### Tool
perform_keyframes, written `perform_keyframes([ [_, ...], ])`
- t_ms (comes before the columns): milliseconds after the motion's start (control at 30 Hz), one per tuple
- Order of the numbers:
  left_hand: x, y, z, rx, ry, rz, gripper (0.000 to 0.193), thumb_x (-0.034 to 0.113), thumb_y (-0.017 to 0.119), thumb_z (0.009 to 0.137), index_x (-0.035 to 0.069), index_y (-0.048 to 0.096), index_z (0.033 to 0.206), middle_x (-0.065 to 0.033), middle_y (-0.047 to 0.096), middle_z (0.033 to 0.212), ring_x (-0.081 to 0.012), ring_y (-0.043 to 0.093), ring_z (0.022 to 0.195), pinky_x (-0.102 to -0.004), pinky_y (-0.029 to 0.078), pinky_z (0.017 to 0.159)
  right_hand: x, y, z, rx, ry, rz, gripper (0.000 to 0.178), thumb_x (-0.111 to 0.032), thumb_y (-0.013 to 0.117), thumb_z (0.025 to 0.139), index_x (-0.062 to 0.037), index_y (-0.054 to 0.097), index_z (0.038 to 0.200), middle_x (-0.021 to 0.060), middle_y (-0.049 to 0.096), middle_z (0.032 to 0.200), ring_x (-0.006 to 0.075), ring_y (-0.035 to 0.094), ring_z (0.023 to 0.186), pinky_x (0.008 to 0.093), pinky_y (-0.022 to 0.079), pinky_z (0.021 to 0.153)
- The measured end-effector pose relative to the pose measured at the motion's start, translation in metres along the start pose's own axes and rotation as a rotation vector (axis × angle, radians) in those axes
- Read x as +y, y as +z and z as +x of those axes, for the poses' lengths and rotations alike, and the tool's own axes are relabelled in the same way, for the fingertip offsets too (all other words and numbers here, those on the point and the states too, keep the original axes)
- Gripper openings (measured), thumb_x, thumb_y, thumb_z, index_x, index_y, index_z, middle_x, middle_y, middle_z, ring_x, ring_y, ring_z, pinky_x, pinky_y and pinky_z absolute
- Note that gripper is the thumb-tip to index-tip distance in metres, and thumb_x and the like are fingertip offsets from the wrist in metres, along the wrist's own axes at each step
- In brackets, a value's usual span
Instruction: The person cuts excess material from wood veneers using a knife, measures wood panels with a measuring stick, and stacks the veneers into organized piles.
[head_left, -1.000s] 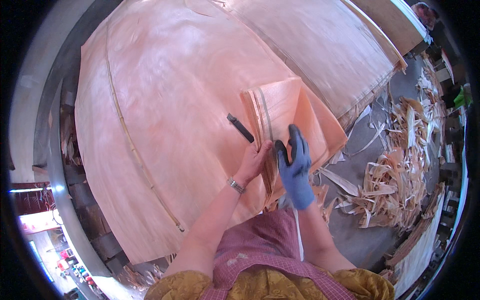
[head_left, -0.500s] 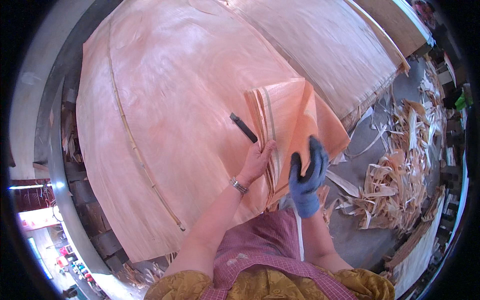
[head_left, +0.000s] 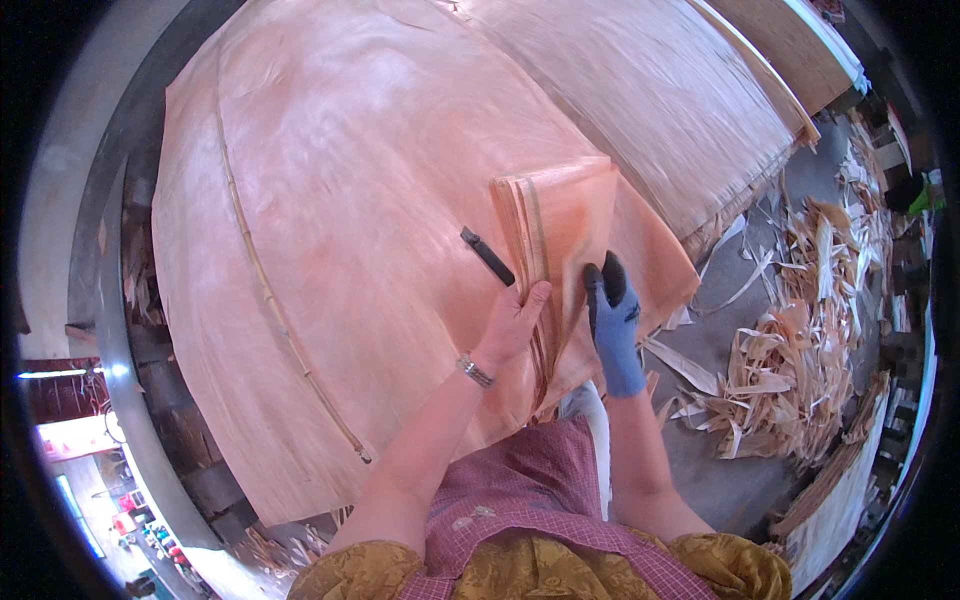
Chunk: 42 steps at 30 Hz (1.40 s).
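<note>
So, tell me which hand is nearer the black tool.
Left. The bare left hand is at the lower end of the black tool; the gloved right hand is farther off, across the folded sheets.

The folded veneer (head_left: 578, 205) is orange-pink, the glove (head_left: 618, 335) blue and black, the apron (head_left: 520, 465) purple-checked.

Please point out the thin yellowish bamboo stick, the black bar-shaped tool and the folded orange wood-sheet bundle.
Thin yellowish bamboo stick (head_left: 268, 293), head view: middle of its length.
Black bar-shaped tool (head_left: 488, 257), head view: middle of its visible shaft.
Folded orange wood-sheet bundle (head_left: 574, 222), head view: its upper face.
</note>
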<state>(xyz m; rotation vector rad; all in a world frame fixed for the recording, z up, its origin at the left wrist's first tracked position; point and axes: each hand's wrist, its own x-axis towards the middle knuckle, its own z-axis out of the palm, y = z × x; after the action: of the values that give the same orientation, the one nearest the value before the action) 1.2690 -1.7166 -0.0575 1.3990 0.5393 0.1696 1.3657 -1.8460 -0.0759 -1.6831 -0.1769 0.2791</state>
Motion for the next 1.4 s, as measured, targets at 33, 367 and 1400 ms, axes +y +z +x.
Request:
perform_keyframes([
  [33, -0.003, 0.001, 0.001, 0.015, -0.012, 0.0, 0.034, 0.035, 0.052, 0.1, 0.006, 0.055, 0.083, 0.0093, 0.042, 0.069, -0.0023, 0.038, 0.063, -0.0229, 0.034, 0.053, -0.014, 0.003, -0.012, 0.187, -0.149, -0.249, 0.052, -0.012, 0.067, 0.088, 0.0106, 0.047, 0.13, 0.0216, 0.061, 0.122, 0.0272, 0.06, 0.109, 0.034, 0.049, 0.09],
  [367, -0.002, -0.004, 0.001, -0.015, -0.011, 0.009, 0.034, 0.036, 0.052, 0.1, 0.007, 0.055, 0.082, 0.0098, 0.042, 0.069, -0.0017, 0.036, 0.062, -0.0224, 0.034, 0.053, -0.03, 0.024, -0.005, 0.041, -0.205, -0.381, 0.047, -0.019, 0.072, 0.084, 0.0075, 0.057, 0.119, 0.0223, 0.065, 0.106, 0.0355, 0.064, 0.096, 0.0387, 0.05, 0.085],
  [1400, -0.004, 0.007, 0.003, 0.048, 0.066, -0.062, 0.037, 0.04, 0.053, 0.098, 0.011, 0.056, 0.076, 0.0112, 0.038, 0.066, -0.0001, 0.033, 0.06, -0.021, 0.028, 0.05, 0.012, -0.013, 0.002, -0.118, 0.075, 0.071, 0.041, -0.019, 0.06, 0.095, 0.0034, 0.053, 0.129, 0.0076, 0.063, 0.117, 0.0131, 0.055, 0.107, 0.0272, 0.043, 0.093],
])
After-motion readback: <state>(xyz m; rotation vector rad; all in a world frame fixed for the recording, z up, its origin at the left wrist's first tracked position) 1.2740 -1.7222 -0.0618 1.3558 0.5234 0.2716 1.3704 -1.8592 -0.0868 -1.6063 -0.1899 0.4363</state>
